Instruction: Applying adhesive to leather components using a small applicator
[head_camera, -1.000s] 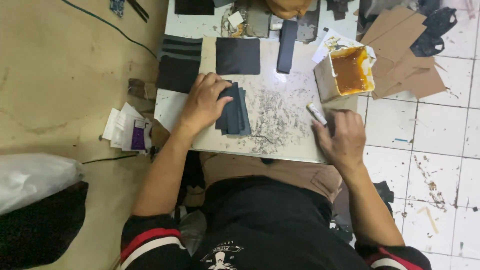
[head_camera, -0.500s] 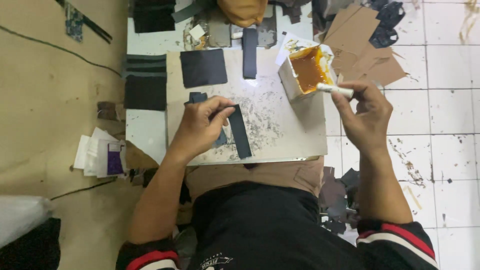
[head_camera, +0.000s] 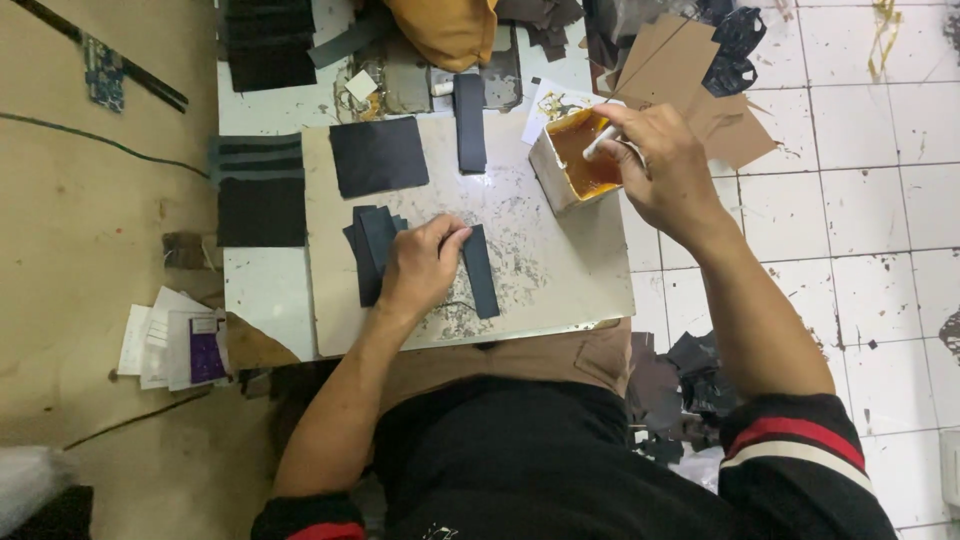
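Item: my left hand (head_camera: 420, 268) presses flat on a dark strip (head_camera: 480, 270); my right hand (head_camera: 665, 165) pinches a white applicator (head_camera: 597, 143) in the glue box (head_camera: 570, 160). Risk, as I judge it: glue dripping onto the board (head_camera: 560, 270), or the box tipping.

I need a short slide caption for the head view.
Left hand presses a dark strip; right hand dips a white stick into glue box.

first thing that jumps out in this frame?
The open white carton of orange-brown glue at the upper right of the pale work board, with the right hand dipping a white stick into it. Next, the left hand at the board's middle, pressing on a narrow dark strip beside a fanned stack of dark rectangular pieces. A dark square sheet lies above them.
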